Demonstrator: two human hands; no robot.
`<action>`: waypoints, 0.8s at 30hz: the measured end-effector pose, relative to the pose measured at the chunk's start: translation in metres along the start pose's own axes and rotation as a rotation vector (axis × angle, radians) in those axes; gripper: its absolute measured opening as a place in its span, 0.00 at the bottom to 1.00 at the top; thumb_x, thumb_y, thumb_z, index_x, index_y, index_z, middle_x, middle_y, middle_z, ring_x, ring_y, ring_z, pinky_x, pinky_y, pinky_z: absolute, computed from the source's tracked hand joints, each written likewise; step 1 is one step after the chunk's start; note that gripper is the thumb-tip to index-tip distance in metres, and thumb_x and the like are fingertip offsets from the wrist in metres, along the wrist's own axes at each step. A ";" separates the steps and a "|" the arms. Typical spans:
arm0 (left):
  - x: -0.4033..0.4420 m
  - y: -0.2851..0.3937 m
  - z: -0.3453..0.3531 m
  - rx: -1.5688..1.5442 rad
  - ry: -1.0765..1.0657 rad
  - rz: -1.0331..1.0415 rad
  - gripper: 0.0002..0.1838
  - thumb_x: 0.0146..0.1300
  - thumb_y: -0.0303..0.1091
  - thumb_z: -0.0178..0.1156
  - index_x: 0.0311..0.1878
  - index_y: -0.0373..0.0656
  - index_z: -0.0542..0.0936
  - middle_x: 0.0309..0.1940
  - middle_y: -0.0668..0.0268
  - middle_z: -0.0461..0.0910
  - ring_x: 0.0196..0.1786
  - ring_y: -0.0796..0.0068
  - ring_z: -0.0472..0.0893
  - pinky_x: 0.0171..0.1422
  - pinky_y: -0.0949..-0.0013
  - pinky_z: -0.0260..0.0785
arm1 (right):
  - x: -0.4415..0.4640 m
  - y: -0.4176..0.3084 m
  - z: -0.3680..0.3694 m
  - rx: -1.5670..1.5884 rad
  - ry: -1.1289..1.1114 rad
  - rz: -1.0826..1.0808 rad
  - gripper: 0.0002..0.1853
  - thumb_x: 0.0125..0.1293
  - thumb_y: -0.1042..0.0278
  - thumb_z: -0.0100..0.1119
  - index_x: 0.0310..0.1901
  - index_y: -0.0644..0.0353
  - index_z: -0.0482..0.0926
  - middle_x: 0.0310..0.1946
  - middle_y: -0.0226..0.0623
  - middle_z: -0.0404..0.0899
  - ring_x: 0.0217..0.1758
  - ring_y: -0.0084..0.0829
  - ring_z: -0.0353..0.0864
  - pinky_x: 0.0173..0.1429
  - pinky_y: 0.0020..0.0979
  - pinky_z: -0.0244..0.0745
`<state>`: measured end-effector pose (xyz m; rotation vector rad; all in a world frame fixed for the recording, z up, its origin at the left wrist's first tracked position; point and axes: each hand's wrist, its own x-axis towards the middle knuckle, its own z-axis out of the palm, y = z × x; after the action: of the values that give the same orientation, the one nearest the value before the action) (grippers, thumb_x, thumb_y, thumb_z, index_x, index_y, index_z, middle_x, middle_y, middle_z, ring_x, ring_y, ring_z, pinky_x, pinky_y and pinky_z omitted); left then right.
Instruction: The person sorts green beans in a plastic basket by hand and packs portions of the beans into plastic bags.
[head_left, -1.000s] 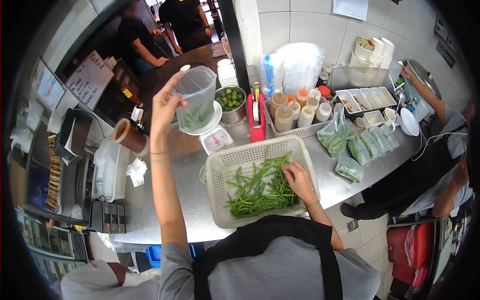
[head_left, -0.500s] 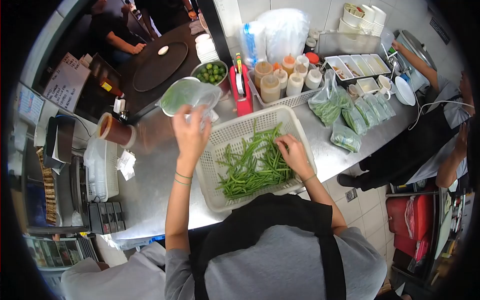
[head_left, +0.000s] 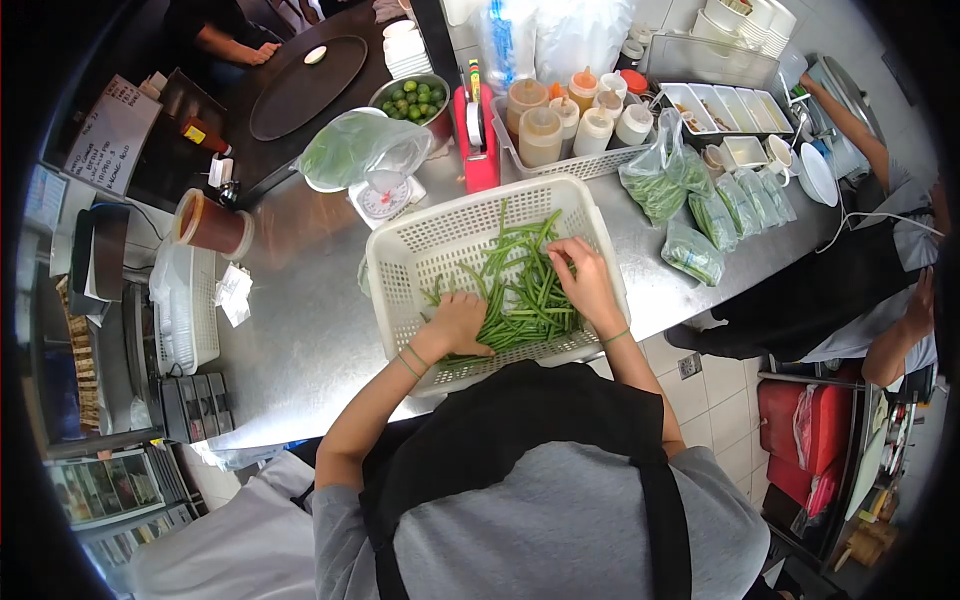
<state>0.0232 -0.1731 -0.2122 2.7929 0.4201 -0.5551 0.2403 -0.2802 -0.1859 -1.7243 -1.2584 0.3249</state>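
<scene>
A white perforated basket [head_left: 400,245] on the steel counter holds cut green beans [head_left: 530,310]. My left hand [head_left: 460,322] lies palm down over the beans at the basket's left side, fingers spread. On the right side of the beans, my right hand [head_left: 585,280] has thumb and fingertips bent together; what they hold, if anything, is too small to make out. Behind the basket's left corner, a clear bag with greens [head_left: 350,150] rests on a white dial scale [head_left: 385,200].
Sauce bottles [head_left: 541,137] stand in a crate behind the basket, beside a red tape dispenser [head_left: 476,145] and a pot of limes [head_left: 415,100]. Bagged greens [head_left: 692,252] lie to the right. A co-worker's arm [head_left: 850,125] reaches in at the right. A sauce tub [head_left: 210,222] stands left.
My left hand has let go of the bag, now on the scale, and moved down into the basket. My right hand stays over the beans. The view has shifted.
</scene>
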 end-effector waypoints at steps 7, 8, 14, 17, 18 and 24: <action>0.003 0.011 -0.013 -0.187 -0.288 0.091 0.33 0.48 0.53 0.64 0.51 0.36 0.73 0.37 0.55 0.78 0.48 0.60 0.75 0.58 0.57 0.59 | -0.001 0.000 0.001 0.028 0.000 -0.013 0.05 0.60 0.77 0.57 0.38 0.67 0.77 0.33 0.42 0.78 0.33 0.36 0.79 0.39 0.30 0.73; 0.003 0.006 -0.017 -0.266 -0.333 0.110 0.32 0.49 0.50 0.64 0.52 0.37 0.72 0.36 0.55 0.78 0.47 0.60 0.75 0.58 0.58 0.59 | -0.001 0.000 0.001 0.036 0.004 -0.018 0.06 0.60 0.77 0.57 0.39 0.66 0.77 0.33 0.42 0.78 0.33 0.36 0.79 0.39 0.30 0.73; 0.004 -0.044 -0.025 -0.815 -0.040 0.184 0.24 0.56 0.34 0.61 0.55 0.36 0.70 0.40 0.59 0.77 0.42 0.68 0.76 0.52 0.67 0.67 | -0.003 -0.002 0.001 0.020 -0.008 -0.018 0.06 0.60 0.77 0.57 0.39 0.66 0.78 0.33 0.42 0.78 0.32 0.36 0.78 0.38 0.30 0.73; 0.005 -0.054 -0.036 -1.090 -0.137 0.110 0.22 0.62 0.29 0.57 0.59 0.37 0.67 0.39 0.66 0.76 0.42 0.78 0.75 0.52 0.71 0.68 | -0.002 -0.001 0.002 -0.005 -0.026 -0.026 0.06 0.62 0.75 0.56 0.40 0.66 0.78 0.34 0.41 0.79 0.33 0.32 0.79 0.39 0.29 0.73; 0.004 -0.055 -0.041 -1.187 -0.153 0.103 0.23 0.63 0.29 0.57 0.61 0.37 0.66 0.39 0.68 0.75 0.42 0.79 0.74 0.51 0.72 0.68 | -0.002 -0.002 0.002 0.075 -0.043 0.023 0.07 0.63 0.73 0.55 0.41 0.66 0.78 0.35 0.41 0.79 0.34 0.33 0.80 0.39 0.30 0.73; -0.008 -0.041 -0.058 -1.414 0.001 0.128 0.27 0.65 0.31 0.56 0.65 0.38 0.62 0.37 0.70 0.74 0.41 0.81 0.74 0.50 0.74 0.67 | 0.003 -0.017 0.012 0.689 -0.207 0.320 0.16 0.70 0.61 0.49 0.48 0.66 0.77 0.39 0.37 0.80 0.40 0.26 0.79 0.48 0.28 0.72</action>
<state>0.0215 -0.1190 -0.1648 1.4347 0.3901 -0.0946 0.2230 -0.2711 -0.1781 -1.2955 -0.8522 1.0194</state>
